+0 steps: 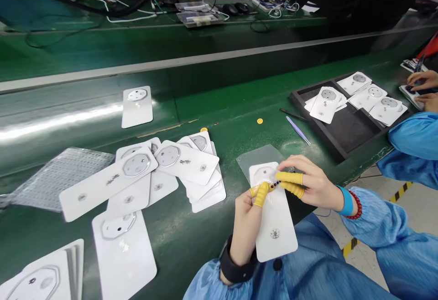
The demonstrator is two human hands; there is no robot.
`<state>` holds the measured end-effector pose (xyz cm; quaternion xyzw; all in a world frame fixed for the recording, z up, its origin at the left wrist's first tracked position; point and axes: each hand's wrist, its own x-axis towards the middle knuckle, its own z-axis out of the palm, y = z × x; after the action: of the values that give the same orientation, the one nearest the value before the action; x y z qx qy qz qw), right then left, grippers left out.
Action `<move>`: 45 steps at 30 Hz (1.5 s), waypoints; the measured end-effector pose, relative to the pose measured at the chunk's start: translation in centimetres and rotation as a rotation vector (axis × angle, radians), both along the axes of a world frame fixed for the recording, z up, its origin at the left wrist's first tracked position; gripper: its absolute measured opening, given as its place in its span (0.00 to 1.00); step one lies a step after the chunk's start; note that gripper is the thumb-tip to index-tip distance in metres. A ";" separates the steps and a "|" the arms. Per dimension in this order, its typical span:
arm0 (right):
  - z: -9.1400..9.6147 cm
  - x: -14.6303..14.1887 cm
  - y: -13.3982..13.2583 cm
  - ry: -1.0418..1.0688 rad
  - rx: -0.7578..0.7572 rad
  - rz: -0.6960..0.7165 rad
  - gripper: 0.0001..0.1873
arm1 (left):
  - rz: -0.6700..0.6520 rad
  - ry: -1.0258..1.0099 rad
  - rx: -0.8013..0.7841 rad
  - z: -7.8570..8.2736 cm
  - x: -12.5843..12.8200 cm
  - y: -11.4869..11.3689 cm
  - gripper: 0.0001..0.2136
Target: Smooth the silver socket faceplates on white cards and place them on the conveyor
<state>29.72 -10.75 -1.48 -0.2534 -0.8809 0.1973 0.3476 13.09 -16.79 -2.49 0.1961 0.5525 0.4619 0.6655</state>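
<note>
A white rounded panel (276, 218) with a grey octagonal emblem lies in front of me, its lower end over my lap. My left hand (249, 218), in yellow finger cots, closes on the panel's left edge, with its thumb over the face. Across from it, my right hand (306, 183) pinches a small clear piece with dark dots (275, 184) just below the emblem. Its exact shape is blurred, and whether the left fingertips also touch it I cannot tell. Under the panel's top end lies a translucent sheet (247, 159).
Similar white panels (186, 163) overlap at left, beside bubble wrap (61, 177). A black divided tray (345, 133) holds more panels at right. Purple tweezers (297, 129), a dark tool (292, 114) and a yellow disc (259, 121) lie nearby. A co-worker's hands (424, 88) are at far right.
</note>
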 end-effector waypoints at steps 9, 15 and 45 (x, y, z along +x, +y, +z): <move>-0.7 -1.8 -1.2 -0.194 0.109 0.044 0.10 | 0.055 -0.092 -0.083 -0.3 -0.3 -0.4 0.05; -2.0 -2.0 -1.3 -0.260 0.189 0.027 0.11 | 0.073 -0.074 -0.092 -0.6 -0.5 0.0 0.06; 3.8 -4.4 -3.4 0.190 -0.016 -0.050 0.09 | 0.121 0.320 0.065 5.9 0.0 -5.6 0.18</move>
<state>25.31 -14.16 2.35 -0.2583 -0.8357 0.2186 0.4326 13.05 -22.36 3.43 0.2552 0.6469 0.4817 0.5332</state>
